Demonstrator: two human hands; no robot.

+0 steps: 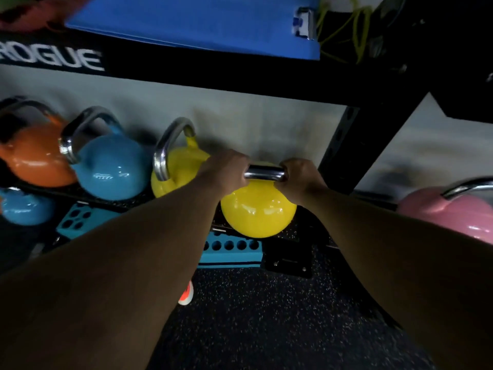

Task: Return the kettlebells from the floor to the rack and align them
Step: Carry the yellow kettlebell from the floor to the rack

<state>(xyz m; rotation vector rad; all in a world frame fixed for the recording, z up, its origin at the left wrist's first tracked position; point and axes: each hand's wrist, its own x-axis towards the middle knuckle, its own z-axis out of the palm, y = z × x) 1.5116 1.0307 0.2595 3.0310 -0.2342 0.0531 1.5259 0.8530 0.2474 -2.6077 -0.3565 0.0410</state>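
Both hands grip the steel handle of a yellow kettlebell (pixel 257 209): my left hand (pixel 225 169) on its left end, my right hand (pixel 301 177) on its right end. The bell sits at the front edge of the rack's lower shelf; whether it rests there or hangs just above I cannot tell. Behind it to the left stands a second yellow kettlebell (pixel 178 169) with its handle turned sideways. Further left on the same shelf are a blue kettlebell (pixel 112 169) and an orange kettlebell (pixel 34 158).
A black rack upright (pixel 344 145) rises just right of my hands, under a black crossbeam (pixel 213 73). A pink kettlebell (pixel 453 209) stands beyond the upright. A smaller blue kettlebell (pixel 24 206) sits lower left. Blue mat (pixel 192 20) lies on top. Speckled rubber floor (pixel 266 316) below.
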